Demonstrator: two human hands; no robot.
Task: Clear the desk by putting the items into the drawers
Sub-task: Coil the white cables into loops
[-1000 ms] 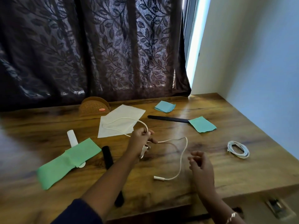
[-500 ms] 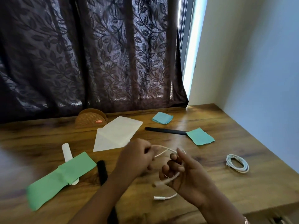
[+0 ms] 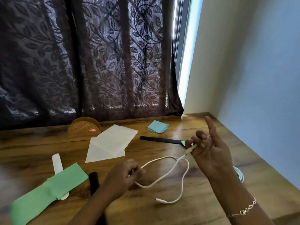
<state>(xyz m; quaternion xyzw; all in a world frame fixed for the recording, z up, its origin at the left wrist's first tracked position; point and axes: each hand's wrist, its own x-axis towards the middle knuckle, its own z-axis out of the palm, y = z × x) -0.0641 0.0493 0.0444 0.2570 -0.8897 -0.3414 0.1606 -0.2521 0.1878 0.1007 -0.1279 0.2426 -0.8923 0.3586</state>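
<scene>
**Head view: hands draw apart, cable strung between them**

Half a second back I had both hands bunched together over the white cable (image 3: pixel 185 176). Now they stand well apart. The left hand (image 3: pixel 125 174) sits low near the desk (image 3: pixel 162 213), fingers curled round one stretch of the cable. The right hand (image 3: pixel 209 150) is raised, pinching the plug end between its fingers with the forefinger pointing up. The cable hangs in loops between them, its free end lying on the wood. I read this as winding it up before stowing — nothing is cleared yet. No drawers are in view, and the coiled cable (image 3: pixel 240 176) and green paper (image 3: pixel 48 192) still wait.
</scene>
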